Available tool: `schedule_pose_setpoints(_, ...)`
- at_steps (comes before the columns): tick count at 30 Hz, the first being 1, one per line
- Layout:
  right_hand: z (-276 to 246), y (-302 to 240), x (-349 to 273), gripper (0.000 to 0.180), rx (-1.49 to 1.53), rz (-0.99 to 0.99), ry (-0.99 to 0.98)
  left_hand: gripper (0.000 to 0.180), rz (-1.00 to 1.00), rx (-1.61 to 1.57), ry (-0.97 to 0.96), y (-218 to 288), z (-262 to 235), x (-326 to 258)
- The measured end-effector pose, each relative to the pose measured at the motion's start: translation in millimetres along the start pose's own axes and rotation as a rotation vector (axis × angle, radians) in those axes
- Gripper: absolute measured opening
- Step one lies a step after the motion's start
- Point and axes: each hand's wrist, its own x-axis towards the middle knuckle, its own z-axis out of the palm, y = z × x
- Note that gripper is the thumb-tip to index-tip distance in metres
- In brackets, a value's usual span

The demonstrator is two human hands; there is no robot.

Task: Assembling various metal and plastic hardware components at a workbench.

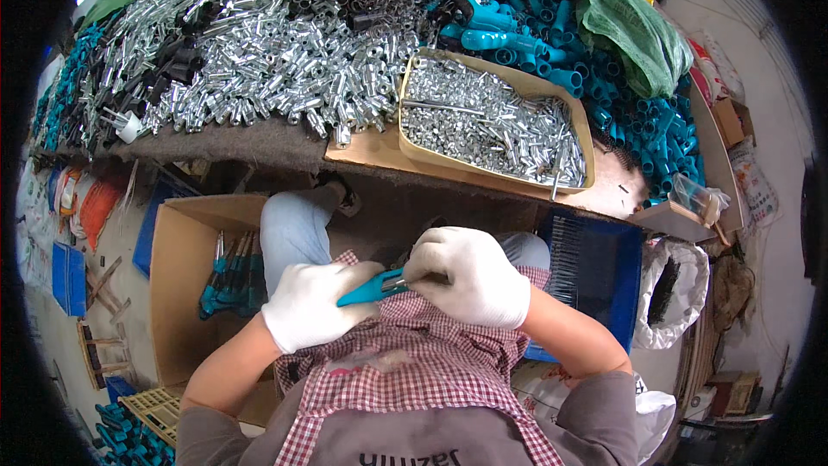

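- Brown shirt (345, 436) lies nearest the camera, dark lettering across it reading upside down; over it sits a red-and-white checked apron (431, 387).
- Workbench (250, 148) spans the far side, loaded with a heap of silvery metal parts (302, 73) and, right of it, a pile of teal housings (517, 30) partly under a green sack (634, 30).
- Cardboard box (183, 250), open, stands to the left, with teal-handled pieces (231, 285) inside.
- Cream tray (496, 174) on the bench edge holds small metal pieces.
- White bag (548, 388) at lower right carries reddish print, too small to make out.
- Left hand (317, 300), in a white glove, curls round a teal handle (366, 289) held above the lap.
- Right hand (466, 278), gloved alike, has its fingers bent together at a slim metal piece (394, 281) at the handle's right end; whether they pinch it, I cannot tell.
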Motion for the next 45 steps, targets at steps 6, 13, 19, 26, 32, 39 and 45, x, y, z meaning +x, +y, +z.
schedule_pose_setpoints(6,10,16,-2,0.011,0.032,0.067,-0.006,0.037,-0.086,0.055,-0.130,-14,16,14)
schedule_pose_setpoints(13,26,24,-4,0.011,0.077,0.071,0.001,0.036,-0.069,0.056,-0.163,-11,15,18)
schedule_pose_setpoints(19,28,27,-2,0.007,0.003,-0.042,0.008,0.031,-0.060,0.035,-0.165,-9,15,25)
schedule_pose_setpoints(26,31,-16,1,0.011,-0.426,0.075,-0.165,0.032,0.025,0.079,-0.116,-9,24,28)
schedule_pose_setpoints(32,4,18,16,0.031,-0.073,0.292,-0.473,0.035,0.055,0.105,-0.119,0,19,19)
schedule_pose_setpoints(39,15,42,5,0.039,0.608,0.557,-0.705,0.037,0.089,0.099,-0.154,4,11,16)
schedule_pose_setpoints(45,21,32,-6,0.039,0.432,0.467,-0.455,0.040,0.118,0.076,-0.089,4,10,17)
